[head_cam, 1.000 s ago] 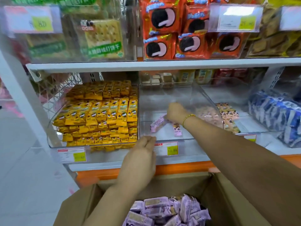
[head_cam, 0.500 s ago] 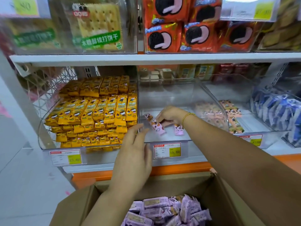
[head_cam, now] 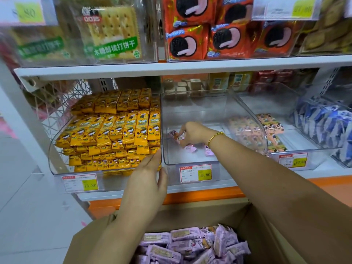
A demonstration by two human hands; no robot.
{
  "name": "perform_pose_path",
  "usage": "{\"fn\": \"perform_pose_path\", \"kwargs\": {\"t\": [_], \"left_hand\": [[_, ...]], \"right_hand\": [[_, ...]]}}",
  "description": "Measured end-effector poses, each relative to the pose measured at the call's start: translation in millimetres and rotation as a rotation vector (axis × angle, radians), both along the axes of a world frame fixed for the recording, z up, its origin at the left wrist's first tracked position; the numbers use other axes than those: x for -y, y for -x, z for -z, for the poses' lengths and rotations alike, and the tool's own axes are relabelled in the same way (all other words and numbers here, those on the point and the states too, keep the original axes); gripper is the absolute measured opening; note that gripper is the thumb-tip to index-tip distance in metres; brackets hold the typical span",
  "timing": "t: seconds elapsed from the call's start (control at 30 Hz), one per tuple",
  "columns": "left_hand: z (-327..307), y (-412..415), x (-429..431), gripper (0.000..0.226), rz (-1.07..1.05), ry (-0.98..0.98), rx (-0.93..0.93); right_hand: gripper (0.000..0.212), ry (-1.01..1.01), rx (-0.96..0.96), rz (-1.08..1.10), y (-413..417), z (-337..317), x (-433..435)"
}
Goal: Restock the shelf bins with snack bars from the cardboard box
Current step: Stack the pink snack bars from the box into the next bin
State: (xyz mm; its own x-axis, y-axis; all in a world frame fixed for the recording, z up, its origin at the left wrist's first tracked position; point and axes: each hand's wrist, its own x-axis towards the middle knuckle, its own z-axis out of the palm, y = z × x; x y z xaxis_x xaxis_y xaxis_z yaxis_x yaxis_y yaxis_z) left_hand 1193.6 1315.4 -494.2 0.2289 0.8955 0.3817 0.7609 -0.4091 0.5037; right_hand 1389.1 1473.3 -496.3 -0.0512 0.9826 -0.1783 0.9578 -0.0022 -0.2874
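Observation:
The clear middle shelf bin (head_cam: 190,107) holds only a few pink snack bars (head_cam: 190,149) on its floor. My right hand (head_cam: 192,133) reaches into it and pinches a pink bar (head_cam: 174,135) near the bin's left side. My left hand (head_cam: 150,180) has straight fingers resting against the front corner where the yellow bin and the middle bin meet. An open cardboard box (head_cam: 200,212) sits below me, with several purple-pink snack bars (head_cam: 190,242) inside.
The left bin (head_cam: 57,164) is packed with yellow bars. A right bin (head_cam: 304,159) holds peach bars, with blue packs beyond. Price tags (head_cam: 196,173) hang on the shelf edge. The upper shelf (head_cam: 171,65) carries crackers and orange cookie packs.
My left hand has risen from above the box to the bins' front edge. My right hand has gathered a pink bar and shifted it left inside the middle bin. The view has moved closer.

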Motion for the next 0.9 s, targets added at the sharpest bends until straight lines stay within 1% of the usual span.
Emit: {"fn": "perform_pose_path", "kwargs": {"t": [0.07, 0.17, 0.27, 0.3, 0.33, 0.37, 0.4, 0.43, 0.47, 0.5, 0.57, 0.63, 0.7, 0.77, 0.8, 0.87, 0.9], "left_hand": [[1, 0, -1, 0.046, 0.003, 0.002, 0.002], [1, 1, -1, 0.047, 0.01, 0.002, 0.006], [2, 1, -2, 0.049, 0.01, 0.002, 0.001], [2, 2, -3, 0.049, 0.01, 0.003, -0.002], [3, 2, -3, 0.049, 0.011, 0.003, -0.004], [3, 2, -3, 0.049, 0.014, 0.0, -0.006], [3, 2, -3, 0.049, 0.017, -0.002, -0.008], [2, 2, -2, 0.05, 0.02, -0.002, -0.006], [2, 2, -2, 0.05, 0.021, -0.002, -0.002], [2, 2, -1, 0.05, 0.019, -0.003, 0.0], [1, 2, -1, 0.05, 0.018, -0.001, 0.001], [1, 2, -1, 0.05, 0.021, -0.002, 0.003], [0, 2, -1, 0.05, 0.019, 0.0, 0.005], [0, 2, -1, 0.049, 0.019, -0.001, 0.012], [1, 2, -1, 0.049, 0.02, -0.001, 0.014], [1, 3, -2, 0.049, 0.025, 0.001, 0.017], [1, 3, -2, 0.049, 0.026, 0.003, 0.016]], "right_hand": [[0.043, -0.003, 0.007, -0.017, -3, -1, 1], [0.052, -0.033, 0.021, -0.098, -11, 2, -1], [0.052, -0.148, 0.001, -0.092, -10, 1, -5], [0.051, -0.222, -0.011, -0.043, -10, 1, -8], [0.05, -0.295, -0.03, 0.054, -10, -2, -11], [0.046, -0.357, -0.062, 0.18, -13, -4, -12], [0.043, -0.377, -0.095, 0.318, -15, -6, -12], [0.041, -0.343, -0.103, 0.434, -20, -4, -11], [0.041, -0.256, -0.097, 0.499, -23, -3, -7], [0.043, -0.155, -0.063, 0.51, -25, -1, -5], [0.041, -0.014, -0.001, 0.434, -24, -2, 1], [0.036, 0.038, 0.062, 0.365, -22, -4, -1], [0.043, 0.049, 0.191, 0.363, -22, -7, -1], [0.046, 0.095, 0.256, 0.368, -25, -6, 0], [0.042, 0.137, 0.252, 0.332, -25, -7, 3], [0.022, 0.215, 0.127, 0.262, -25, -6, 6], [0.025, 0.24, 0.049, 0.242, -23, -6, 8]]}}
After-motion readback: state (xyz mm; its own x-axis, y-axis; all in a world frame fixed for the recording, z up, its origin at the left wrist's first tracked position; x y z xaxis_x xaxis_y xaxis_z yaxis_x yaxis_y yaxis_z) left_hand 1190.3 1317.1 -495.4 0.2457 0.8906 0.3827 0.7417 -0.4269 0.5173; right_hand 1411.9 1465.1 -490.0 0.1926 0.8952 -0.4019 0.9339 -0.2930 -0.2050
